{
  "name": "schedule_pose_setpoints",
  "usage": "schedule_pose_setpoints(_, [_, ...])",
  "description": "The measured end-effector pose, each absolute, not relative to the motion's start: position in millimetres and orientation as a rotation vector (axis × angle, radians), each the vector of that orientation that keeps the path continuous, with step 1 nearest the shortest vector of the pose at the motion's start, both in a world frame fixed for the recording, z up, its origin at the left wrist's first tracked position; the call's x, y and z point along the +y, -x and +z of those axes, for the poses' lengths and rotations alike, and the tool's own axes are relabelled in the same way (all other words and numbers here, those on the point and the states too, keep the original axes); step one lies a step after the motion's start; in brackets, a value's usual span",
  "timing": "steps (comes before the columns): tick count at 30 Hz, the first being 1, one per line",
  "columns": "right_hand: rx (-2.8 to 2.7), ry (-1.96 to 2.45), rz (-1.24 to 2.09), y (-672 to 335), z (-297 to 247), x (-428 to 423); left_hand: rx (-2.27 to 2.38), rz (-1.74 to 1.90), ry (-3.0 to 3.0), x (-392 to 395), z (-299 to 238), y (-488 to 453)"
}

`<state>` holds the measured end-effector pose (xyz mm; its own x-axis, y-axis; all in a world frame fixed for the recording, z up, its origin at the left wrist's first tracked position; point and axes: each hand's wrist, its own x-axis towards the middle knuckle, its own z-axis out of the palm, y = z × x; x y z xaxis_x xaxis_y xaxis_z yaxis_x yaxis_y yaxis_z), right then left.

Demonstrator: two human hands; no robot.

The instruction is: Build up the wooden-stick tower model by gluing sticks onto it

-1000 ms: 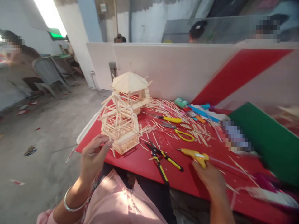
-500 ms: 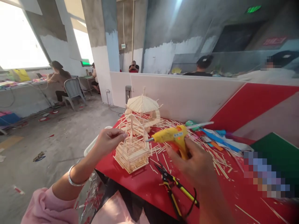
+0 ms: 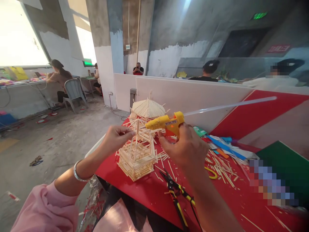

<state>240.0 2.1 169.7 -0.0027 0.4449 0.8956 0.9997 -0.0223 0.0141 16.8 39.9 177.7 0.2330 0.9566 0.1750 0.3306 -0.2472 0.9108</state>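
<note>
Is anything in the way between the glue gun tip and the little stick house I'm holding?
Nothing visible. The glue gun in the right hand points straight at the stick house; the left hand grips its opposite side.

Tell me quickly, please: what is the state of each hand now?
Left hand: fingers pinched on the near stick house.
Right hand: closed on the yellow glue gun.

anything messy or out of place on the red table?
Yes. Loose sticks lie strewn over the red table right of the stick model that the left hand grips, and the pliers sit at the near edge, handles seemingly overhanging. The right hand holds the glue gun at the model's top.
</note>
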Motion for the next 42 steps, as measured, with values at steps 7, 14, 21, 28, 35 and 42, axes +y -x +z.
schedule_pose_setpoints(7, [-1.642, 1.495, -0.979, -242.3, 168.4, -0.1, 1.187, 1.013, -1.656, 40.6, 181.4, -17.9])
schedule_pose_setpoints(14, [-1.761, 1.44, -0.918, -243.2, 157.4, -12.4, 1.138, 1.082, -1.588, 40.7, 178.2, -17.2])
schedule_pose_setpoints(21, [-1.603, 1.529, -0.961, -243.1, 160.4, -3.3, 1.229, 0.942, -1.644, 41.1, 176.3, -19.1])
schedule_pose_setpoints(28, [-1.533, 1.525, -1.04, -235.0, 165.9, 12.9, 1.234, 0.943, -1.66, 44.7, 183.5, -24.3])
schedule_pose_setpoints(35, [-1.571, 1.476, -1.002, -230.9, 169.9, 18.8, 1.218, 0.954, -1.617, 46.9, 184.9, -26.0])
schedule_pose_setpoints(42, [-1.603, 1.453, -1.105, -230.3, 174.6, 15.6, 1.205, 0.9, -1.716, 47.5, 185.6, -25.7])
